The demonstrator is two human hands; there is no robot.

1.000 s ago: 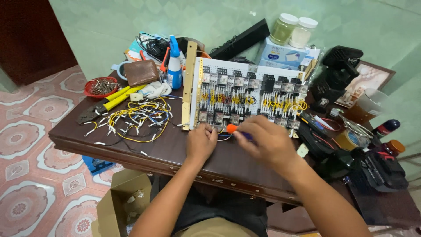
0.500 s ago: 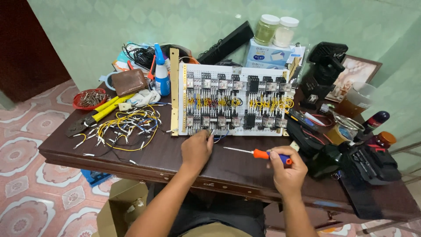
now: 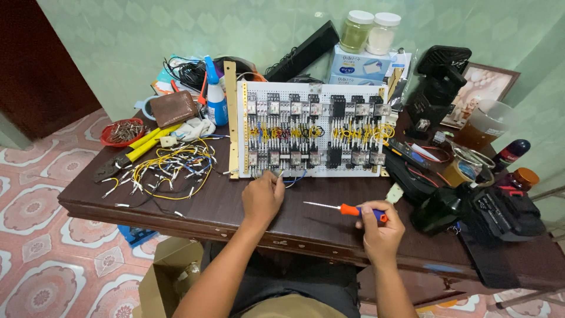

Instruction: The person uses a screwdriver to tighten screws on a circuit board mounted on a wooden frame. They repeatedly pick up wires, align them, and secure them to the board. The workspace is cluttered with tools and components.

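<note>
Nearest the camera, the right hand (image 3: 381, 234) is closed around the orange and blue handle of a slim screwdriver (image 3: 347, 209), holding it low over the dark wooden table (image 3: 223, 206), in front of the white perforated wiring board (image 3: 312, 131) and clear of it, probably to keep the tip out of the way while the other hand works. The screwdriver's long axis runs nearly level, left to right, and its thin metal shaft points left toward the left hand (image 3: 262, 197). That hand sits at the board's near edge, fingers curled and pinched on what looks like a thin wire end by the lower row of relays; what exactly it grips is too small to tell. The board lies flat with 2 rows of black relays joined by yellow and blue wires, so its terminals face up for easy reach. Left of the board lies a loose bundle of cut yellow, blue and white wires (image 3: 165, 168), and beyond it a red bowl of small metal parts (image 3: 123, 131). Behind the board stand 2 jars with white lids (image 3: 369, 32).
</note>
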